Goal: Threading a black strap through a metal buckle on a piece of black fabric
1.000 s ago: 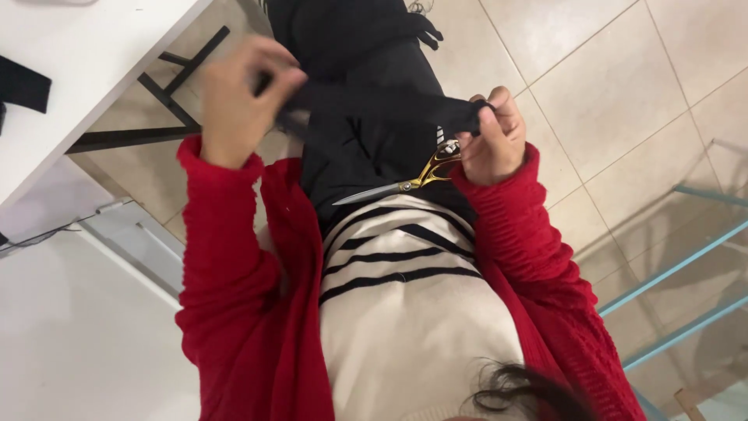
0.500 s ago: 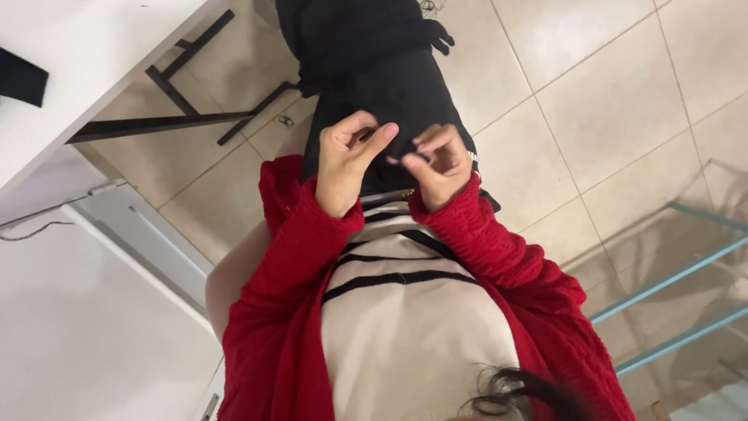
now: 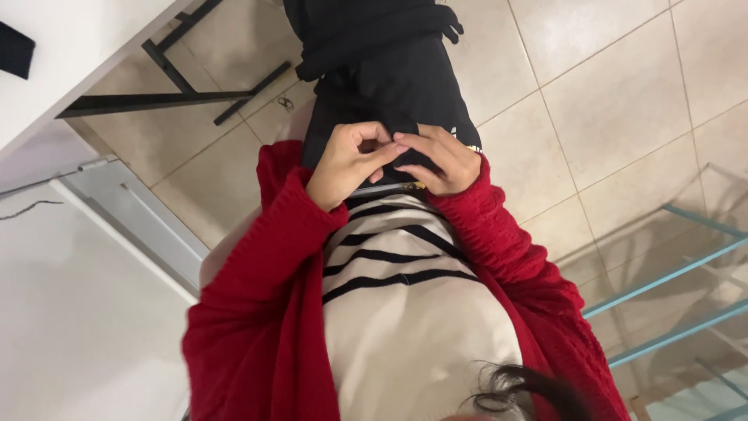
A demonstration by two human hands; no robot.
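Looking straight down the body, both hands are seen brought together at the waist, over black fabric. The left hand (image 3: pixel 347 164) is curled, its thumb and forefinger pinched together on a fold of the black garment (image 3: pixel 397 93) just above the belt line. The right hand (image 3: pixel 440 160) is bent over beside it, fingertips pressed onto the same fabric and touching the left hand's fingertips; whether anything is gripped under them cannot be told. The garment is spread down the front of the legs from the waist, with a bunched, darker bundle further out. Both forearms are covered by the sleeves of a red knitted cardigan (image 3: pixel 265 288), worn open over a cream top with black stripes (image 3: pixel 397 273). Beige floor tiles (image 3: pixel 608 93) are seen below. A white table (image 3: pixel 70 54) with a black metal frame (image 3: pixel 156 101) stands to the person's left, and glass shelves with pale blue edges (image 3: pixel 670 273) lie to the right.
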